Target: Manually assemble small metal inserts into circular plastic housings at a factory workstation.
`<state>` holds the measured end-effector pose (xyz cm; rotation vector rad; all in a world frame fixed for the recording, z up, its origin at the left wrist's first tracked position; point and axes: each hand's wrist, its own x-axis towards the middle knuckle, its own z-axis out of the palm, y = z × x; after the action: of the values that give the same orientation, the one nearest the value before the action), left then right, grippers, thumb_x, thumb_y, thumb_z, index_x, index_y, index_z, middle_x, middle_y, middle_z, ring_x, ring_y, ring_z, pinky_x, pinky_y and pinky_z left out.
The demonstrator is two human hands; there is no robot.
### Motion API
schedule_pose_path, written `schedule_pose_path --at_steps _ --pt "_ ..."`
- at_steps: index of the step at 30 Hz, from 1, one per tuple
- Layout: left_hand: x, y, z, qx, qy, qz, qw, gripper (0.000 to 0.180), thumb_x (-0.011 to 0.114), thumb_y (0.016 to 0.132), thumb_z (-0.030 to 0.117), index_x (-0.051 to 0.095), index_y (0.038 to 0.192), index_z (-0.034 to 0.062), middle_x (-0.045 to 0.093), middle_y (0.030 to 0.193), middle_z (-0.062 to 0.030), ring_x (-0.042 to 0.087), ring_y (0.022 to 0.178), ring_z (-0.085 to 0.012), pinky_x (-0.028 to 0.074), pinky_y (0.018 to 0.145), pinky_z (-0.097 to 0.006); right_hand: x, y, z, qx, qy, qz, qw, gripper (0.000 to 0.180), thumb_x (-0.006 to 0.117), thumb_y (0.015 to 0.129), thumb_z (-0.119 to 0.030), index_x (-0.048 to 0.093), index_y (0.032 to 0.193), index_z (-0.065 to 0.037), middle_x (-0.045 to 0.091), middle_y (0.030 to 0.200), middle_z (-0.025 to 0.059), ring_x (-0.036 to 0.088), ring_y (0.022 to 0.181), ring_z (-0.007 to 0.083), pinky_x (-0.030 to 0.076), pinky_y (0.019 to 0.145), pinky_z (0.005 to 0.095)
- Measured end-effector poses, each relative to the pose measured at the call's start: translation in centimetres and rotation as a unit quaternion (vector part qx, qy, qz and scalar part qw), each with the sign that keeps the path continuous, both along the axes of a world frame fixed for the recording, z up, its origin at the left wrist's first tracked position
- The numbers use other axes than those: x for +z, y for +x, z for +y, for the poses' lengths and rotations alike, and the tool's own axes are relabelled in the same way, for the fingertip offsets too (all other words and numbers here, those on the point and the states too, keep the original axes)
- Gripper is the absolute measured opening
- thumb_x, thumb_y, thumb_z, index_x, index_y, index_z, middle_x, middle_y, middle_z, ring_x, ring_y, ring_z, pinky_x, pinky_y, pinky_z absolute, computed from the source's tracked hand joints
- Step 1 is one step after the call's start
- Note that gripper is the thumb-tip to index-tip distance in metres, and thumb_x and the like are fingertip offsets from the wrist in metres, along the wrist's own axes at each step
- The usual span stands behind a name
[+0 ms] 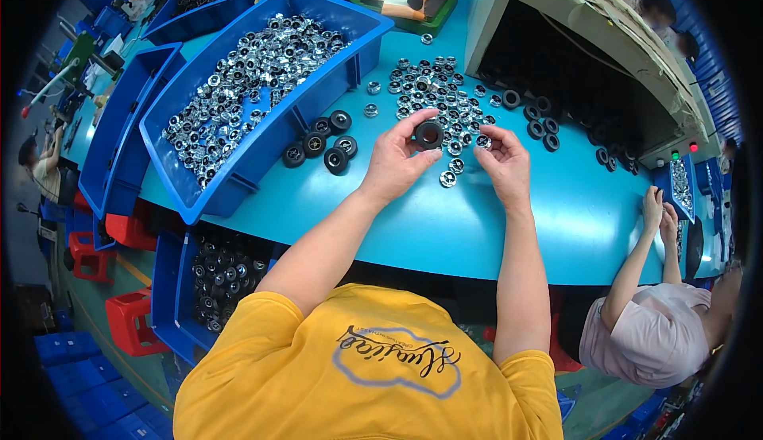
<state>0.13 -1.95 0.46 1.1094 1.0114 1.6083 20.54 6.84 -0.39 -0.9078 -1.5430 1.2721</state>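
Between the thumb and fingers of my left hand [394,160] is a small black rubber tire [429,135], its round hole turned toward me. My right hand [507,163] pinches a shiny chrome wheel rim [483,142] a short way to the right of the tire; the two are apart. Under and beyond my hands, many loose chrome rims [445,94] are spread over the turquoise table [381,225]. Left of my left hand sits a group of wheels with tires fitted on rims [315,143].
A large blue bin [254,166] heaped with chrome rims stands at the left. Loose black tires [544,126] lie by a pale machine housing [509,11] at the right. Below the table edge is a blue bin of wheels [218,281]. A co-worker [652,329] sits at the right.
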Motion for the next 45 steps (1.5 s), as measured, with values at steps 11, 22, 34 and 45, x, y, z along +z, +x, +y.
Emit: schedule_pose_path --at_steps 11,22,34,45 --pt "-0.2 0.4 -0.2 0.025 0.018 0.129 0.991 0.053 0.074 0.082 -0.004 0.056 0.132 0.0045 0.07 0.107 -0.0079 0.068 0.091 -0.0126 0.055 0.08 -0.027 0.0 0.0 0.0 0.007 0.004 0.003 1.0 0.036 0.072 0.079 0.008 0.068 0.114 0.002 0.053 0.105 0.0 0.051 0.081 0.0035 0.047 0.069 0.0164" --pt "-0.2 0.3 -0.3 0.015 0.003 0.179 0.984 0.059 0.073 0.084 0.0 0.055 0.139 0.0072 0.067 0.113 -0.0058 0.065 0.088 -0.012 0.054 0.078 -0.027 1.3 -0.5 -1.3 0.089 -0.092 0.071 0.989 0.025 0.068 0.089 -0.006 0.067 0.113 -0.001 0.058 0.107 0.0028 0.054 0.077 0.0079 0.043 0.06 0.0173" --pt "0.2 0.7 -0.3 -0.032 0.003 0.174 0.984 0.06 0.078 0.087 0.015 0.054 0.142 0.0097 0.063 0.111 -0.0038 0.058 0.096 -0.0108 0.051 0.074 -0.027 1.9 -1.6 -2.4 0.124 -0.265 0.127 0.948 0.02 0.074 0.093 -0.025 0.065 0.097 -0.007 0.057 0.074 -0.0038 0.046 0.06 0.0038 0.029 0.046 0.0172" --pt "-1.0 0.9 -0.1 -0.071 -0.021 0.039 0.997 0.019 0.08 0.086 0.014 0.071 0.099 0.0038 0.058 0.085 0.0016 0.057 0.074 -0.0092 0.048 0.067 -0.024 1.2 -1.3 -2.4 0.138 -0.233 0.081 0.959 0.025 0.081 0.087 -0.028 0.065 0.084 -0.009 0.053 0.066 -0.0055 0.041 0.053 0.003 0.025 0.046 0.0187"
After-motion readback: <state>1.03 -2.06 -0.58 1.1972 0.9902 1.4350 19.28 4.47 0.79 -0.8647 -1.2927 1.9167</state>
